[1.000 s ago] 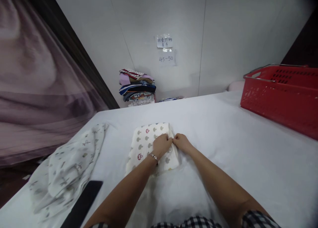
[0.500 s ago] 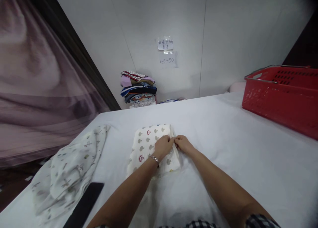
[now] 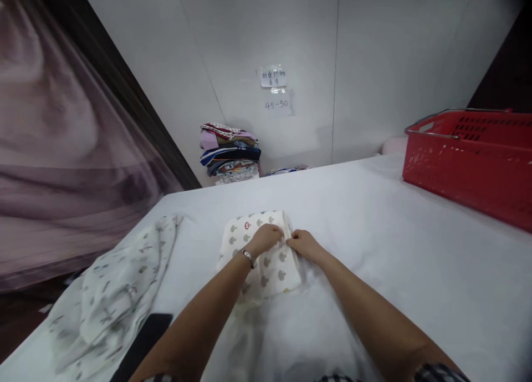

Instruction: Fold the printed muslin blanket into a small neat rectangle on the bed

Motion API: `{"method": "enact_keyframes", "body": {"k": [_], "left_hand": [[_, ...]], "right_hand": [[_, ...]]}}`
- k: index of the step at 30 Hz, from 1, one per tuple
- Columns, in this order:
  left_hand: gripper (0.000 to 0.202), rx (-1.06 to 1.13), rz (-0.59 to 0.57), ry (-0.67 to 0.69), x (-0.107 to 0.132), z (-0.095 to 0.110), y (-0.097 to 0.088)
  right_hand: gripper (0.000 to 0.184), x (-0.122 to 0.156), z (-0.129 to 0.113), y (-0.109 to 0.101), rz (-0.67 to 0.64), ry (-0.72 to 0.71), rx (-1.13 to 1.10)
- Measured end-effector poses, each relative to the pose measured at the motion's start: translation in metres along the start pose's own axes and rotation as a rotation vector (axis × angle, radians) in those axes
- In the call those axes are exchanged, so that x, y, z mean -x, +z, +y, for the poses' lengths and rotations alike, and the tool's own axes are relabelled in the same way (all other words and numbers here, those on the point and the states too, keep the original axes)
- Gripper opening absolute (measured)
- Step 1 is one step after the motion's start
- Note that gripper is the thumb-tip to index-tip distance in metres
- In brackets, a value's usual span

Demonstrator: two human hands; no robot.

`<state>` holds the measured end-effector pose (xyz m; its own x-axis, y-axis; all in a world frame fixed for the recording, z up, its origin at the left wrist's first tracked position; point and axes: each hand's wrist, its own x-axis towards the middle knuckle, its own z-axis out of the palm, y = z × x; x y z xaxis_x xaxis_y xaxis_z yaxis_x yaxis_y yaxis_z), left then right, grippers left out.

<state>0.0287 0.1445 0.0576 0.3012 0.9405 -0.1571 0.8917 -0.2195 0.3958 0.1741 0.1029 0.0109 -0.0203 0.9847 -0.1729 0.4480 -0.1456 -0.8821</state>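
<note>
A folded white cloth (image 3: 272, 271) printed with grey and red mushrooms lies flat on the white-covered table in front of me. My left hand (image 3: 266, 239) reaches across its upper part, fingers curled in and pinching the fabric close to the right-hand fold. Just beside it, my right hand (image 3: 305, 243) has thumb and fingers closed on the cloth's right edge. Both hands' fingertips are small in view, and the left forearm hides part of the cloth's lower left.
A crumpled white patterned cloth (image 3: 120, 293) lies at the left, with a flat black object (image 3: 143, 346) beside it. On the right stands a red basket (image 3: 465, 171). Stacked folded fabrics (image 3: 230, 153) rise behind the table's far edge, below paper signs (image 3: 274, 88) on the wall.
My left hand has shifted slightly left, apart from the right hand, which has moved a little left along the cloth's edge. More of the cloth's right part shows flat.
</note>
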Motion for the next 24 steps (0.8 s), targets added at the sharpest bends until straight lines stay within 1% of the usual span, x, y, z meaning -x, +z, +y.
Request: {"method": "enact_keyframes", "body": {"k": [4,5,7,10,12,15,18,21,24], "left_hand": [[0.035,-0.099,0.175,0.016,-0.033,-0.002,-0.013],[0.037,-0.122,0.190,0.029,-0.041,-0.003,-0.014],[0.041,-0.162,0.180,0.055,-0.056,-0.004,-0.014],[0.048,-0.213,0.163,0.076,-0.072,-0.006,-0.009],[0.052,-0.237,0.182,0.086,-0.079,-0.006,-0.006],[0.056,-0.257,0.252,0.083,-0.086,-0.006,-0.001],[0.059,-0.269,0.301,0.076,-0.091,-0.008,0.007],[0.060,-0.264,0.283,0.070,-0.096,-0.011,0.017],[0.061,-0.247,0.256,0.066,-0.099,-0.014,0.021]], "right_hand": [[0.012,0.002,-0.003,-0.002,0.006,0.010,0.017],[0.011,0.002,-0.003,-0.002,0.007,0.012,0.020],[0.011,0.002,-0.003,-0.002,0.011,0.000,0.029],[0.011,0.002,-0.003,-0.001,0.033,-0.037,0.039],[0.011,0.002,-0.004,-0.001,0.052,-0.058,0.029],[0.012,0.000,-0.004,0.001,0.089,-0.079,0.011],[0.014,-0.003,-0.002,0.002,0.092,-0.062,0.085],[0.017,-0.005,0.001,0.003,0.068,-0.043,0.144],[0.020,-0.004,0.002,0.002,0.043,-0.045,0.137]]}}
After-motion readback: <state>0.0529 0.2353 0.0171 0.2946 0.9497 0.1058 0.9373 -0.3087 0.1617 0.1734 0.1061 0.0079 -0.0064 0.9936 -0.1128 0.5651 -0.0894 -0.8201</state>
